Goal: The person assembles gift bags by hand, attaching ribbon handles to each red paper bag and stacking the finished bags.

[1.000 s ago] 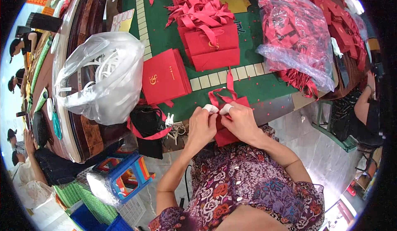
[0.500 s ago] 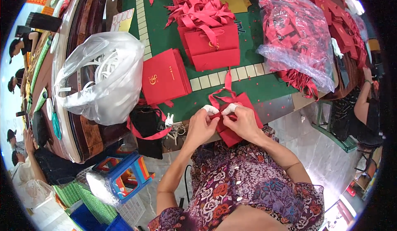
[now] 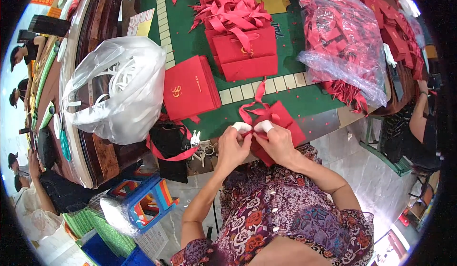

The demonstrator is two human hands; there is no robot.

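At the table's near edge, a red paper gift bag (image 3: pixel 286 121) lies tilted under my hands. A loop of red ribbon (image 3: pixel 257 105) rises from where my fingers meet. My left hand (image 3: pixel 234 144) pinches the ribbon with white-wrapped fingertips. Close against it, my right hand (image 3: pixel 276 142) pinches the ribbon too, its index finger also wrapped in white. The exact spot between the fingertips is hidden. Just beyond stand several red bags (image 3: pixel 247 52) with ribbons heaped on top. A stack of flat red bags (image 3: pixel 190 89) lies to their left.
A clear plastic bag (image 3: pixel 340 42) full of red ribboned bags sits at the right. On the left is a white plastic bag (image 3: pixel 114 118) of white cords. Keys (image 3: pixel 203 152) and a black pouch (image 3: pixel 167 140) lie nearby. A blue stool (image 3: pixel 152 204) stands below left.
The red bag under my hands has turned and shifted slightly to the right. My hands stay nearly in place, fingertips still together on the ribbon.
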